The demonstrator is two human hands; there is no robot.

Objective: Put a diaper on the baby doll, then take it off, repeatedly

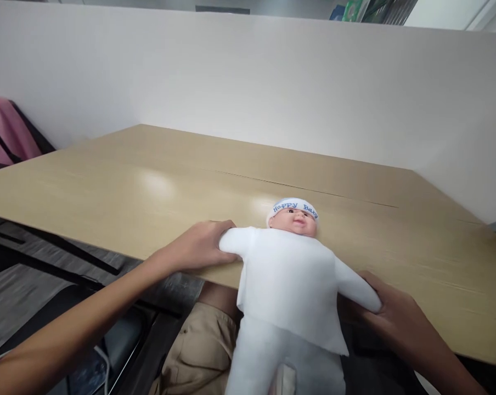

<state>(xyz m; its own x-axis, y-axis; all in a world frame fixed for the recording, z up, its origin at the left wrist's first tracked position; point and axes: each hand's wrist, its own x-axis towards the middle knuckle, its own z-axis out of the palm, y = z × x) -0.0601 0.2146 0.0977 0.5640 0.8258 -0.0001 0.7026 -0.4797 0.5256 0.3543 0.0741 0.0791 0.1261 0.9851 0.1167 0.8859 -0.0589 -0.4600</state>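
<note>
A baby doll in a white top and white trousers lies face up across the near edge of the table, its legs hanging down over my lap. Its white headband carries blue lettering that reads "Happy Bab", with the end cut off from view. My left hand is closed around the doll's sleeved arm on the left. On the other side, my right hand grips the other sleeved arm near its end. Both of the doll's arms are spread outward. The sleeves cover the ends of its arms.
The wooden table has a thin dark seam and meets a white partition at the back. A pink cloth hangs at the far left. Below the table's left edge stands a black chair with a phone and white cable.
</note>
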